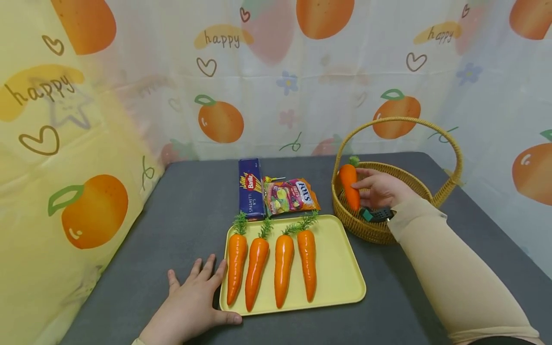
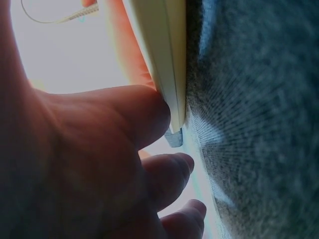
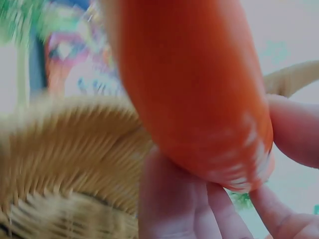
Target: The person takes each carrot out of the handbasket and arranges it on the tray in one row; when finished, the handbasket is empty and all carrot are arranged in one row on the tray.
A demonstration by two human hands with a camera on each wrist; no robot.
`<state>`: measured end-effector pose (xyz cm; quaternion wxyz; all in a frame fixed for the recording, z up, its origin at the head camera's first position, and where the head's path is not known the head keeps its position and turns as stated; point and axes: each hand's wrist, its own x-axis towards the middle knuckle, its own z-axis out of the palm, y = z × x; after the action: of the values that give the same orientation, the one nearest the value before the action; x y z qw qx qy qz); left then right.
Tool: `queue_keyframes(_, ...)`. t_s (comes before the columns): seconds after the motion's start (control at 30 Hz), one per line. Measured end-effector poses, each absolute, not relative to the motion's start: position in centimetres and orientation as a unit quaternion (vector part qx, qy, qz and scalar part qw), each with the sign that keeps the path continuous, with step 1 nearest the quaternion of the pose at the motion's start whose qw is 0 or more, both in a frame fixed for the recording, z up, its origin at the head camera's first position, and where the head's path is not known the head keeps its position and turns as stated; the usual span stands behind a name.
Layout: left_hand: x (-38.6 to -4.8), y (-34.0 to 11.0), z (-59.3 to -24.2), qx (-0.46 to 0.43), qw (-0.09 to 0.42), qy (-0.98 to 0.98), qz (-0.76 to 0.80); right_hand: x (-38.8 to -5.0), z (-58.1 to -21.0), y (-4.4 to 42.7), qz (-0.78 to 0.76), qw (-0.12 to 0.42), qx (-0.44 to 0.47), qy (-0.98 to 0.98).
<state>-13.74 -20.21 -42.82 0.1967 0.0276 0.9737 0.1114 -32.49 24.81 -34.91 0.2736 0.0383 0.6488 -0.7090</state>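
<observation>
My right hand (image 1: 380,188) pinches an orange toy carrot (image 1: 350,186) between thumb and fingers, over the left side of a wicker basket (image 1: 362,230). Its green tuft points up and away; in the right wrist view the carrot (image 3: 194,94) fills the middle, with fingers on both sides. My left hand (image 1: 189,302) lies at the near left corner of a yellow tray (image 1: 338,268), fingers spread and touching its edge. Several carrots (image 1: 283,270) lie side by side on the tray, green tops toward the back. The basket's inside is partly hidden by my right hand.
Behind the tray lie a blue spaghetti box (image 1: 251,191), a colourful candy bag (image 1: 291,196) and a small yellow item (image 1: 269,179), partly hidden. The basket's tall handle (image 1: 401,120) arches above my right hand. A printed curtain (image 1: 267,96) borders the grey table (image 1: 185,201).
</observation>
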Motion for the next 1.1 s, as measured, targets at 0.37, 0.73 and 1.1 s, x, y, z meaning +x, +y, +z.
queue_keyframes(0.37,-13.7,-20.3,-42.8,0.029,0.191,0.975,0.109,-26.9,-33.9,24.6,-0.793,0.224,-0.056,0.564)
queue_keyframes(0.73,-13.6,-20.1,-42.7,0.028,0.186,0.977,0.102,-20.8,-37.9,21.3,-0.801,0.198,-0.102,0.556)
queue_keyframes(1.1,-13.7,-20.1,-42.7,0.024,0.188,0.976,0.104,-18.7,-40.5,19.8,-0.717,0.231,-0.07,0.654)
